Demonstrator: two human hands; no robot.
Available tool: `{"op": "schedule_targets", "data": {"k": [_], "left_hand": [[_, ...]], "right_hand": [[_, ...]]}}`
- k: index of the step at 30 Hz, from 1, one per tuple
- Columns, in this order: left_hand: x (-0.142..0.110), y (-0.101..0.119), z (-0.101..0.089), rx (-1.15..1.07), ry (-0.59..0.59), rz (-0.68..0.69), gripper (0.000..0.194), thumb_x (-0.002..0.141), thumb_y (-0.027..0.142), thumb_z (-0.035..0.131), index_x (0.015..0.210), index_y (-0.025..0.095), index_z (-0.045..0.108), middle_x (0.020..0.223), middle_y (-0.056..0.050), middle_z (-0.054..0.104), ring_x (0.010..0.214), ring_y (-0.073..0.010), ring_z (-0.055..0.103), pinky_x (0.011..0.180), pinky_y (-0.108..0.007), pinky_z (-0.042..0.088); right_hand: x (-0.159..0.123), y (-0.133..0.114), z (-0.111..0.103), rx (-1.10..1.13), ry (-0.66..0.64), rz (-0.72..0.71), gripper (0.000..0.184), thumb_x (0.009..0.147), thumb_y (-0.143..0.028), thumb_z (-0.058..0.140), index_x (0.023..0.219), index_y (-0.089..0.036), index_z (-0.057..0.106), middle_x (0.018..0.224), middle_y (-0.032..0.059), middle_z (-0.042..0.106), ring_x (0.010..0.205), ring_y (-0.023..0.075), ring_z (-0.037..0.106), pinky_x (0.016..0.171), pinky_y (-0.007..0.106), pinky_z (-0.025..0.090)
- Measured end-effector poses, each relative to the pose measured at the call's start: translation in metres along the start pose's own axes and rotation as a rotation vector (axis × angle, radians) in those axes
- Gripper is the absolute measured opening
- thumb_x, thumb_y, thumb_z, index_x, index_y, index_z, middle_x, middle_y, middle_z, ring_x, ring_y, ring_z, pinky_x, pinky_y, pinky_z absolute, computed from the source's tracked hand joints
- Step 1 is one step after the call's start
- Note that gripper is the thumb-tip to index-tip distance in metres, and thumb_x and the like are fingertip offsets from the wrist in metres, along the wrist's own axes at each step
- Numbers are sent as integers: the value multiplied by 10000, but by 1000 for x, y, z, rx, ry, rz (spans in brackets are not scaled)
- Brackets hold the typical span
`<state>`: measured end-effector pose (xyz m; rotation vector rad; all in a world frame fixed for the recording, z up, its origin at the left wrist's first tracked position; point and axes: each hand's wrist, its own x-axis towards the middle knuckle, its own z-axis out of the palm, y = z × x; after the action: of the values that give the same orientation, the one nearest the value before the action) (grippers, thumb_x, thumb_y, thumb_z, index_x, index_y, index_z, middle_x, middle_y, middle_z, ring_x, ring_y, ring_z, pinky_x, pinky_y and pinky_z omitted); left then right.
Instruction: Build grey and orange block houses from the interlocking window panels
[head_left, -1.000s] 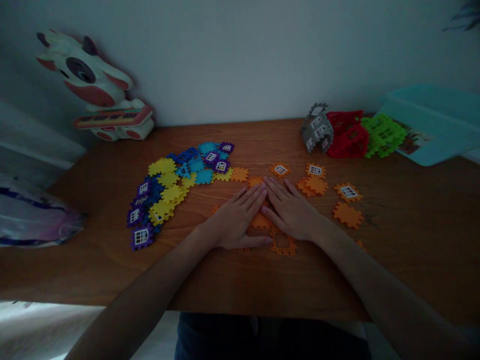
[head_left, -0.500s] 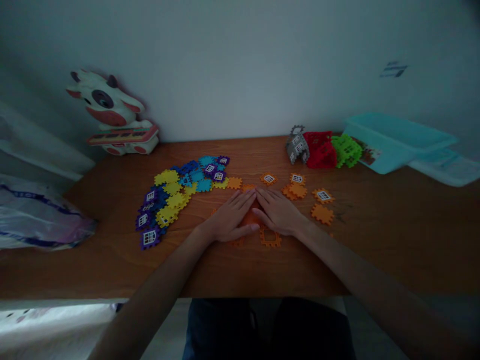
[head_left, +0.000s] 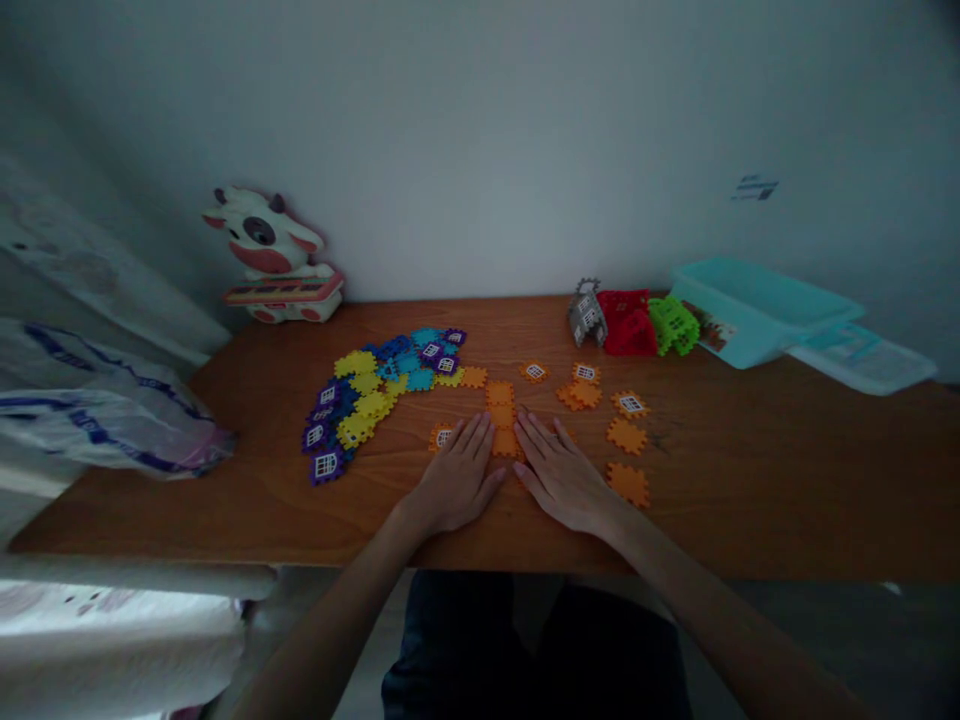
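- Landmark's the teal tub [head_left: 757,340]. The orange strip [head_left: 501,400] lies flat on the surface [head_left: 750,470], left of the tub and nearer the person.
- Left hand [head_left: 456,485] is the farther one from the tub, right hand [head_left: 564,478] the nearer. Fingertips sit at the strip's two long edges, straight and close together, thumbs spread, gripping nothing I can see (can't tell what's under the palms, though).
- Looks like thin toothed plastic, so I'd guess very light, fairly stiff per tile, not fragile.
- The joints are probably the weak spot; lift one end and it'd likely sag or pop apart.
- Best hold imo: flat fingers under both long edges, the tub-side one included.
- Smooth faces might be slippery, so the teeth should give better grip.
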<state>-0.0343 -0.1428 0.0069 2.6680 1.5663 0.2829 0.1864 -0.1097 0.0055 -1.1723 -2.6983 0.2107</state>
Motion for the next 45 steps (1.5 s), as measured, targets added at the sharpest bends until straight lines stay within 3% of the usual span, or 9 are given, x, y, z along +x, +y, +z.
{"op": "schedule_targets", "data": {"k": [9, 13, 18, 21, 24, 28, 32, 39, 45], "left_hand": [[-2, 1, -7, -177, 38, -28, 687, 1049, 532, 306, 1540, 53, 345, 1635, -210, 314, 1551, -274, 256, 1284, -473, 226], [-8, -3, -5, -315, 177, -70, 565, 1073, 442, 295, 1553, 146, 331, 1644, -153, 331, 1546, -243, 279, 1275, -511, 254], [-8, -17, -15, -477, 292, -102, 378, 1067, 351, 362, 1387, 236, 526, 1448, -80, 588, 1372, -198, 526, 1192, -432, 419], [12, -29, -27, -444, 310, -54, 310, 1043, 315, 426, 1298, 234, 582, 1351, -76, 641, 1289, -204, 577, 1137, -409, 466], [56, -37, -35, -321, 261, -46, 275, 1018, 282, 463, 1238, 207, 610, 1286, -91, 671, 1234, -222, 604, 1099, -408, 483], [126, -31, -32, -190, 146, -117, 248, 966, 263, 548, 1187, 187, 632, 1234, -102, 690, 1182, -241, 633, 1057, -379, 494], [176, -19, -10, -157, 116, -159, 334, 939, 388, 597, 1168, 149, 633, 1206, -167, 690, 1148, -323, 645, 1001, -467, 513], [203, -19, 18, -178, 109, -99, 211, 925, 289, 641, 1092, 161, 656, 1141, -148, 713, 1140, -311, 653, 1029, -460, 500], [191, -22, -1, -257, 222, -75, 401, 877, 260, 692, 1253, 165, 592, 1251, -123, 650, 1160, -253, 643, 1031, -378, 526]], "right_hand": [[4, 1, -2, 42, -50, 5, 638, 1059, -437, 260, 1579, -73, 331, 1650, 180, 268, 1554, 295, 199, 1256, 590, 135], [3, 9, -10, 228, -45, 23, 674, 1045, -543, 300, 1592, -150, 328, 1652, 157, 293, 1544, 290, 244, 1245, 582, 208], [5, 52, -19, 356, 193, 109, 553, 1046, -495, 359, 1530, -237, 433, 1584, 126, 456, 1468, 259, 423, 1189, 516, 376], [14, 85, -21, 235, 252, 60, 474, 1018, -420, 443, 1446, -242, 541, 1516, 131, 536, 1412, 293, 493, 1169, 541, 393], [31, 112, -26, 117, 270, 70, 474, 964, -415, 545, 1395, -223, 591, 1477, 144, 567, 1349, 321, 547, 1132, 537, 430], [52, 142, -37, 37, 314, 324, 452, 932, -486, 592, 1242, -169, 679, 1307, 173, 663, 1234, 321, 613, 1087, 470, 461], [58, 159, -31, 26, 307, 526, 512, 902, -564, 599, 1204, -159, 684, 1217, 192, 689, 1127, 350, 651, 975, 488, 507], [58, 163, -5, 92, 407, 544, 427, 865, -389, 632, 1255, -220, 666, 1196, 145, 706, 1070, 350, 655, 908, 518, 511], [62, 168, -6, 156, 456, 476, 420, 828, -328, 656, 1225, -191, 677, 1148, 140, 681, 1102, 310, 647, 970, 454, 514]]}}
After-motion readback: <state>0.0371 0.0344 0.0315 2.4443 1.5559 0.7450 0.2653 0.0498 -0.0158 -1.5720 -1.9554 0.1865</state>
